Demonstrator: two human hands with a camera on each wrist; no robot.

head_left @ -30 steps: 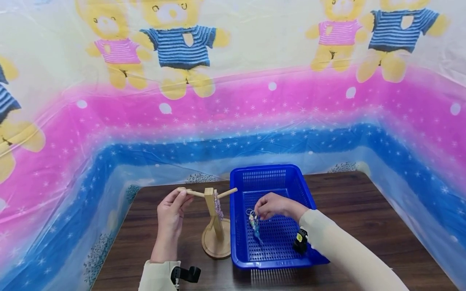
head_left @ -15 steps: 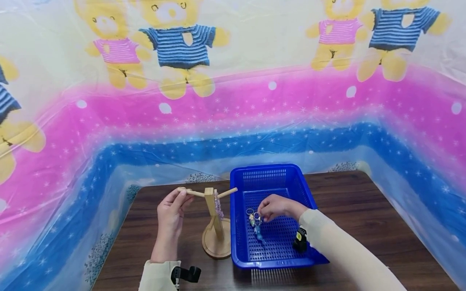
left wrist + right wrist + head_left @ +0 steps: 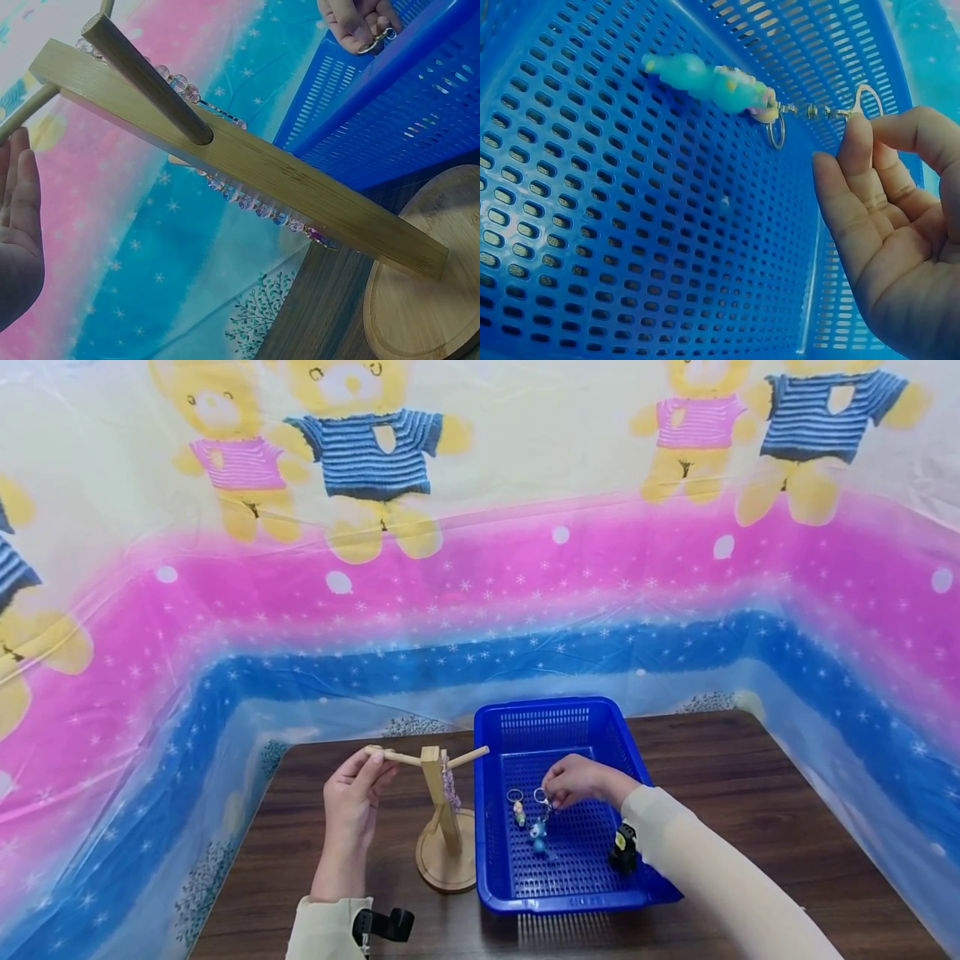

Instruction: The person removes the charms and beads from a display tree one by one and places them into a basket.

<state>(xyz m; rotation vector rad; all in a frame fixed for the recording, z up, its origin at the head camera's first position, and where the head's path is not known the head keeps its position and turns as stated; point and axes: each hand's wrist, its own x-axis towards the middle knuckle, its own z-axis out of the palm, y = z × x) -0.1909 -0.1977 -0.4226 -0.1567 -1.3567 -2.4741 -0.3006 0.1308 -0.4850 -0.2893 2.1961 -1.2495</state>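
My left hand (image 3: 354,797) pinches the end of a peg (image 3: 405,760) on a wooden stand (image 3: 435,785). A string of pale purple and clear beads (image 3: 247,201) hangs on the stand, close along its post. Over the blue basket (image 3: 577,903), my right hand (image 3: 577,778) pinches the metal ring (image 3: 868,94) of a keychain between thumb and index finger. From that ring a blue figure (image 3: 538,835) dangles by a short chain. A second keychain (image 3: 519,812), with pale multicoloured pieces and a ring, lies to its left inside the basket.
The stand's round base (image 3: 446,881) rests on the dark wooden table (image 3: 712,793), next to the basket's left side. Another peg (image 3: 472,757) reaches toward the basket rim. A printed cloth (image 3: 450,643) with bears surrounds the table's back and sides.
My right hand has moved slightly right, drawing the blue keychain away from the second keychain, which now shows separately in the basket. My left hand stays on the peg.
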